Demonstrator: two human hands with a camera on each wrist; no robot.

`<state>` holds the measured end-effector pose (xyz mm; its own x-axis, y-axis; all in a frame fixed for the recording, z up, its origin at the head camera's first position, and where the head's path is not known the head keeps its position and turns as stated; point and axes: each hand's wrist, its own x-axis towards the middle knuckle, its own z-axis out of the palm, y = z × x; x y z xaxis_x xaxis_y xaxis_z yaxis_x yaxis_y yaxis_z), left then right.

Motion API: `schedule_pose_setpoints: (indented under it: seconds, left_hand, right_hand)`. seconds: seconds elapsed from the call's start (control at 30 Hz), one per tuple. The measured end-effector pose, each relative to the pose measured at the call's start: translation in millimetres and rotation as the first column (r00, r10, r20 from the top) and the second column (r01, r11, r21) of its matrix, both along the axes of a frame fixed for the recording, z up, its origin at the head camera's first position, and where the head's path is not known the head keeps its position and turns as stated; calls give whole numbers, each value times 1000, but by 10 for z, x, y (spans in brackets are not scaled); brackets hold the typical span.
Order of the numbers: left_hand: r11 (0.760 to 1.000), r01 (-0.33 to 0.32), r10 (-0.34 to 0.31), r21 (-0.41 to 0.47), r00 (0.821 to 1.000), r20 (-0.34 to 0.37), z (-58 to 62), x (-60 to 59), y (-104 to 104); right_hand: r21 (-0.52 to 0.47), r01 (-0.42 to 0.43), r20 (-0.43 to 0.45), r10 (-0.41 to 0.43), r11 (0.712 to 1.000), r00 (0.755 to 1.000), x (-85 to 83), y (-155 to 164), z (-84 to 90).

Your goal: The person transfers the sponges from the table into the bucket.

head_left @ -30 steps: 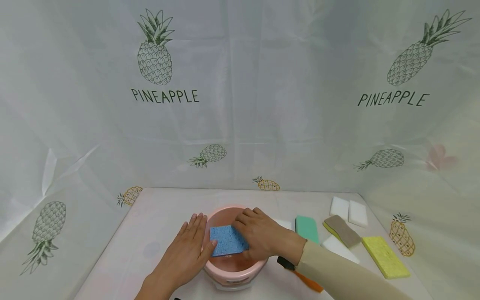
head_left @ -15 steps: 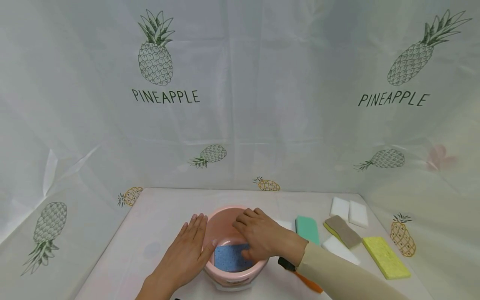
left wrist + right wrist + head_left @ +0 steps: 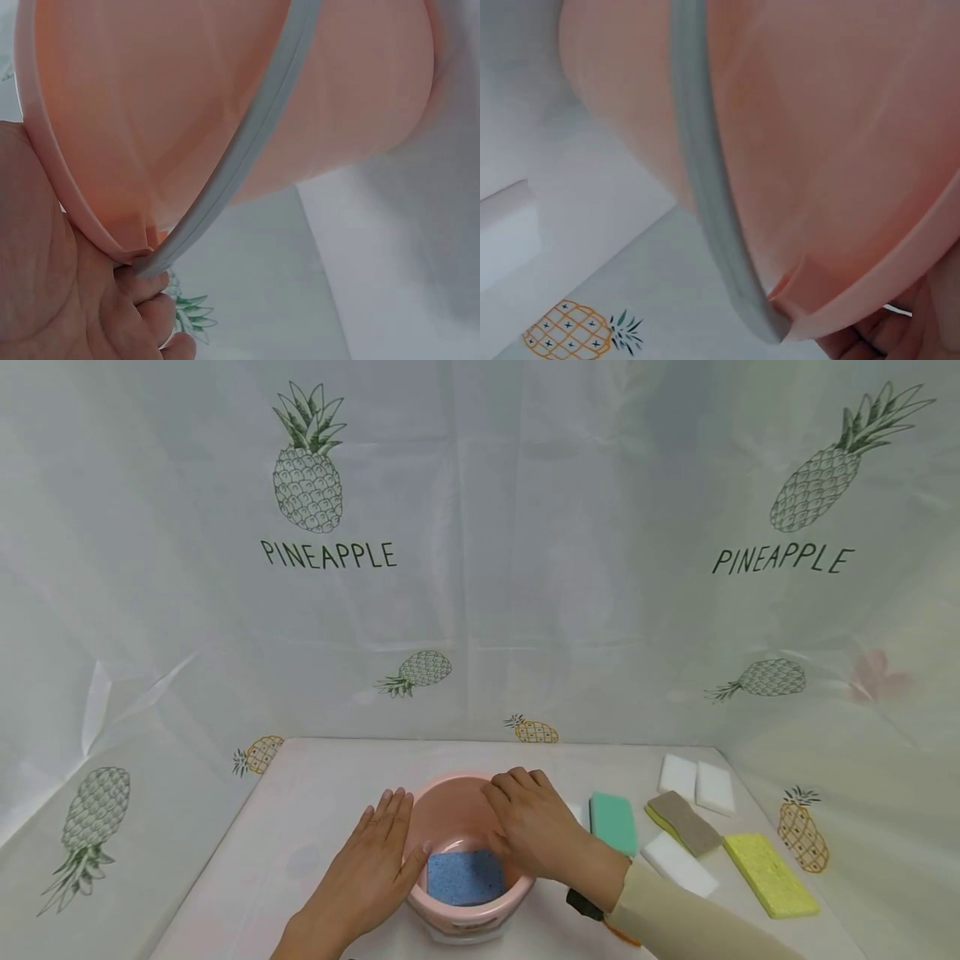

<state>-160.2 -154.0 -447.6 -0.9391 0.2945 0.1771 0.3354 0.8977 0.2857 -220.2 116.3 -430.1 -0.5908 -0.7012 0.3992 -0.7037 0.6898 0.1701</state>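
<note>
The left hand (image 3: 371,864) is held with its back turned upward, the fingers stretched forward close together and the thumb spread inward; the bare left wrist (image 3: 326,922) is angled in from the lower left. The right hand (image 3: 536,827) is held with its fingers loosely bent, while the right forearm (image 3: 690,910) is covered in beige almost to the wrist.

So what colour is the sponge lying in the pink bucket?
Blue with darker specks; the sponge shows best in the head view.

Orange item (image 3: 621,935) mostly hidden by sleeve (image 3: 686,914) — bucket (image 3: 172,112) cut off in both wrist views.
</note>
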Motion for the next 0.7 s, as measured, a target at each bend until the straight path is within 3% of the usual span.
schedule_pose_setpoints:
  seconds: [0.2, 0.43, 0.7]
  left_hand:
    - [1000, -28, 28, 1, 999, -28, 1, 8, 10]
    - [999, -47, 47, -7, 998, -38, -5, 22, 56]
    - [998, -50, 47, -34, 995, -89, 0, 62, 46]
  right_hand:
    - [-131, 91, -32, -96, 987, 995, 9, 143, -31]
    - [-271, 221, -56, -245, 937, 968, 27, 482, -116]
    - [-321, 309, -58, -345, 895, 937, 63, 955, -287]
